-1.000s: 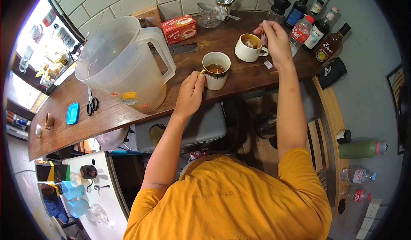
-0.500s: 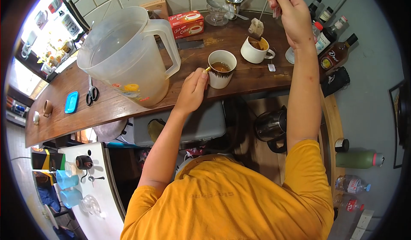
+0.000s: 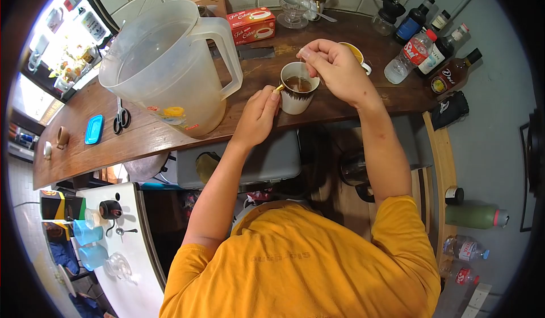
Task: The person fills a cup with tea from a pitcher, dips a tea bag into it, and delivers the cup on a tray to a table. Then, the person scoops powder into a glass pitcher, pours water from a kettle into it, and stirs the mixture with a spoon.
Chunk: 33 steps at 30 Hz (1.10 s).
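Observation:
My left hand (image 3: pixel 258 116) grips the gold handle of a white mug (image 3: pixel 296 103) with a dark brushed band, which stands upright near the table's front edge. Brown tea (image 3: pixel 297 84) shows inside it. Over the mug's right rim, my right hand (image 3: pixel 335 71) is closed in a pinch on a tea bag string, which drops into the mug. The tea bag itself is hard to make out in the tea. Behind my right hand is a second white cup (image 3: pixel 367 67) with a yellowish inside, mostly hidden by the hand.
A large plastic pitcher (image 3: pixel 164 85) stands left of the mug. Behind are a red tea box (image 3: pixel 251 25), a glass dish (image 3: pixel 293 20) and a utensil holder (image 3: pixel 312 5). Several bottles (image 3: pixel 417 54) line the right. Scissors (image 3: pixel 121 118) and a blue lid (image 3: pixel 94 129) lie left.
My right hand has come down and left from above the second cup to the mug, bringing the tea bag with it. My left hand keeps its hold on the mug.

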Each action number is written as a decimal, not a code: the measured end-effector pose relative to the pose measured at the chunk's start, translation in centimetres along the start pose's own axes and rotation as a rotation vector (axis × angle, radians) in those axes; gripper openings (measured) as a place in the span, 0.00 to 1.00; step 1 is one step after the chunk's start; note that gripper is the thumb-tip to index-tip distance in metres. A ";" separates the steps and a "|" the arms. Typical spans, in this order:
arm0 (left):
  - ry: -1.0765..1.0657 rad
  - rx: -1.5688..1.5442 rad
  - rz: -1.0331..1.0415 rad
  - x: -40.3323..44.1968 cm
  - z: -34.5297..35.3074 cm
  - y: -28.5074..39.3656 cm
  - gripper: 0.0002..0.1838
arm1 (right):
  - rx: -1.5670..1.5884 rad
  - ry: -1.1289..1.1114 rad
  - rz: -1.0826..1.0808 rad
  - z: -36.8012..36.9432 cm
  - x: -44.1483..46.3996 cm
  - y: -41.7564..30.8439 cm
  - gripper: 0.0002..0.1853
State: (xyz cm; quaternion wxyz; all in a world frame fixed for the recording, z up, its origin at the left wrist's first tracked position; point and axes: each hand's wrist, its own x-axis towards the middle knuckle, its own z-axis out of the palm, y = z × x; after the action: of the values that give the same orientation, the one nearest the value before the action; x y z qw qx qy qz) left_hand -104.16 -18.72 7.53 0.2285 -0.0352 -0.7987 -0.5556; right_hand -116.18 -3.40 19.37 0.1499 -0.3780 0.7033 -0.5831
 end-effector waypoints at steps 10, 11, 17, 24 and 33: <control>-0.012 0.013 0.014 0.0 0.0 -0.1 0.20 | -0.087 0.016 -0.070 -1.6 0.6 -7.8 0.13; -0.014 0.013 0.016 0.1 0.1 -0.1 0.20 | -0.087 0.019 -0.071 -1.8 1.0 -7.6 0.13; -0.010 0.024 0.021 0.1 0.1 -0.3 0.20 | -0.107 0.053 -0.100 -2.2 1.2 -8.9 0.09; 0.011 -0.010 -0.010 0.1 0.1 0.0 0.18 | -0.052 0.048 -0.127 -1.8 0.6 -9.1 0.10; 0.018 -0.023 -0.013 0.1 0.1 0.0 0.16 | -0.172 -0.045 -0.087 -2.0 0.0 -4.6 0.12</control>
State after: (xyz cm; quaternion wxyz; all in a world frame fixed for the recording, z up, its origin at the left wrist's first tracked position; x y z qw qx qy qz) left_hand -104.25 -18.63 7.50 0.2316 -0.0275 -0.7904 -0.5665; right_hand -115.80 -2.13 24.22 0.1071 -0.4328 0.7302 -0.5177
